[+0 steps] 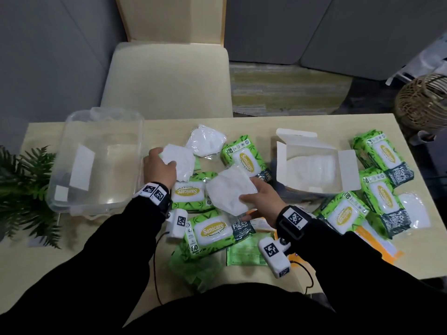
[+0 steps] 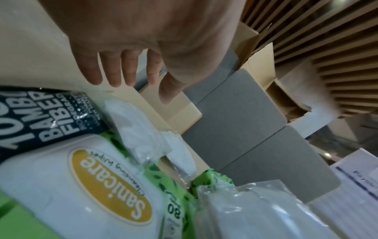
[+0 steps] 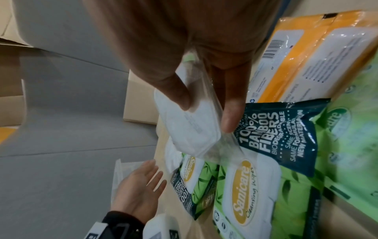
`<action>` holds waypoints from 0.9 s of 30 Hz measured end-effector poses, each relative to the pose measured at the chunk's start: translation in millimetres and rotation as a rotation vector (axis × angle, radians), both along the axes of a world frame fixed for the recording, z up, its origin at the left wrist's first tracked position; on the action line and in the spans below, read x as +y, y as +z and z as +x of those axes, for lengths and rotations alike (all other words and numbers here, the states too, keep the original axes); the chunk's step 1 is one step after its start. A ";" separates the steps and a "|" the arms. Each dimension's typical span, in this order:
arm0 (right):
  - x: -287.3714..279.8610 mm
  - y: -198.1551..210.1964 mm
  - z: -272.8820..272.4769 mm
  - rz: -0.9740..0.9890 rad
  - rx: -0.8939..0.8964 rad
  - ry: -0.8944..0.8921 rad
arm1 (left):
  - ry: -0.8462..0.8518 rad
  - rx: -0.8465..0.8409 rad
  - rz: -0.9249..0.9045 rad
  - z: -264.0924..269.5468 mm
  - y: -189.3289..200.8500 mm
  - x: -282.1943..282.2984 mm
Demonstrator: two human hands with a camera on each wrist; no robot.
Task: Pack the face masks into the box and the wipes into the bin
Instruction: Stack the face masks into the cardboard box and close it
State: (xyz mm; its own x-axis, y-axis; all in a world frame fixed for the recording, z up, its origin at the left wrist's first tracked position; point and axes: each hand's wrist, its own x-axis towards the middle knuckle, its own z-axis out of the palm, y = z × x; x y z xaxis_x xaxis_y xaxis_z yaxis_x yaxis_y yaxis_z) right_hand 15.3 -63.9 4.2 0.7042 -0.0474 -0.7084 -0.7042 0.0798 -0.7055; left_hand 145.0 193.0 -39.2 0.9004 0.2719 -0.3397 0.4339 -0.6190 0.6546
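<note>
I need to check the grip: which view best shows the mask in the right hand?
The right wrist view: the right hand pinches the wrapped mask between thumb and fingers. The head view shows its flat face; the left wrist view does not clearly show it.

Bin (image 1: 96, 131): clear, glossy plastic. Box (image 1: 348, 172): matt white cardboard. Face masks (image 1: 205, 141): white cloth-like material in glossy clear film. Wipes packs (image 1: 210, 230): glossy green plastic film, smooth white lids. Counter (image 1: 254, 124): pale, matt, smooth wood-look surface. Basket (image 1: 423, 102), right edge: woven wicker.

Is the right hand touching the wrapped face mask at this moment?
Touching. In the right wrist view, the right hand pinches the wrapped face mask between thumb and fingers; the head view agrees.
</note>
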 end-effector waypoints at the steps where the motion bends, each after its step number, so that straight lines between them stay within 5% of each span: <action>1: -0.1 -1.4 1.3 0.005 0.013 -0.003 | -0.010 0.040 0.030 4.1 -5.1 -1.6; 6: -3.4 -2.8 11.8 0.001 0.047 -0.072 | -0.147 0.180 0.251 3.1 -28.2 -8.3; 12: -3.4 -6.2 11.8 0.026 0.014 -0.131 | -0.040 0.112 0.188 0.3 -28.2 -6.1; 17: 2.6 -13.6 11.9 0.040 -0.008 -0.166 | 0.091 -0.012 -0.125 -6.9 -11.3 -9.7; 22: 6.9 -12.5 13.6 0.137 -0.032 -0.230 | 0.327 0.027 -0.789 -21.7 16.4 -15.0; 25: 11.3 -8.4 17.0 0.217 -0.083 -0.260 | 0.209 0.093 -0.901 -38.8 31.1 -31.9; 27: 14.6 -3.0 18.8 0.272 -0.126 -0.272 | 0.150 0.137 -0.791 -51.4 26.4 -41.8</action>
State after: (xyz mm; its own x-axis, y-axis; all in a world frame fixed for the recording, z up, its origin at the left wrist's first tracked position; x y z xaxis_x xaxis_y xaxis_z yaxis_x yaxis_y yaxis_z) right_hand 34.1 -49.3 1.1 0.7741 -0.0668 -0.6295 -0.5408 0.4472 -0.7125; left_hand 93.6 151.2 -12.8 0.8100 0.0200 -0.5861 0.5834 0.0746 0.8088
